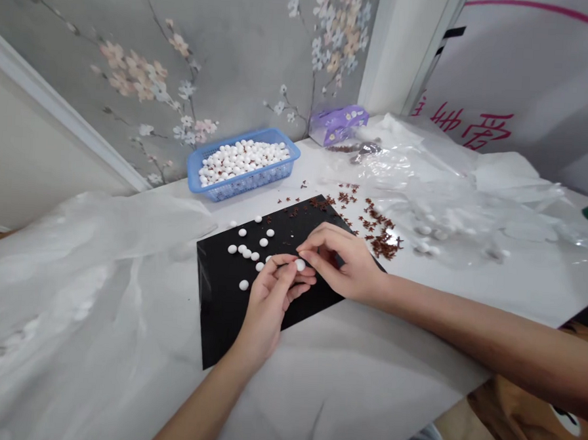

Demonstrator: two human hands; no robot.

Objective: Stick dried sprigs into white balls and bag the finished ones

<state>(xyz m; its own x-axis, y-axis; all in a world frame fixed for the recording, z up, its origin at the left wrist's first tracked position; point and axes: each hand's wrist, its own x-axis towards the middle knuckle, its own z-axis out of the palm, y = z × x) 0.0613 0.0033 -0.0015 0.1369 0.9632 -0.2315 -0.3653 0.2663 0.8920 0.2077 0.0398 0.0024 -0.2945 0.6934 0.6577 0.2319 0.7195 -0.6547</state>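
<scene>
Between the thumb and fingers of my left hand (pixel 275 291) is a small white ball (pixel 300 265). My right hand (pixel 338 258) is beside it, thumb and forefinger pinched together close to the ball's upper side; whatever the pinch holds is too small to make out. Both hands are above a black mat (pixel 220 321). Several loose white balls (pixel 244 285) lie on the mat to the left of my hands. Small brown star-shaped pieces (pixel 386 243) are scattered over the mat's far edge and heaped on the table to its right.
At the back, a blue basket (pixel 296 156) holds many white balls mixed with brown bits. Clear plastic bags (pixel 424 181), some with white balls inside, cover the right side near a purple packet (pixel 339 125). White plastic sheeting (pixel 98 288) spreads over the left side.
</scene>
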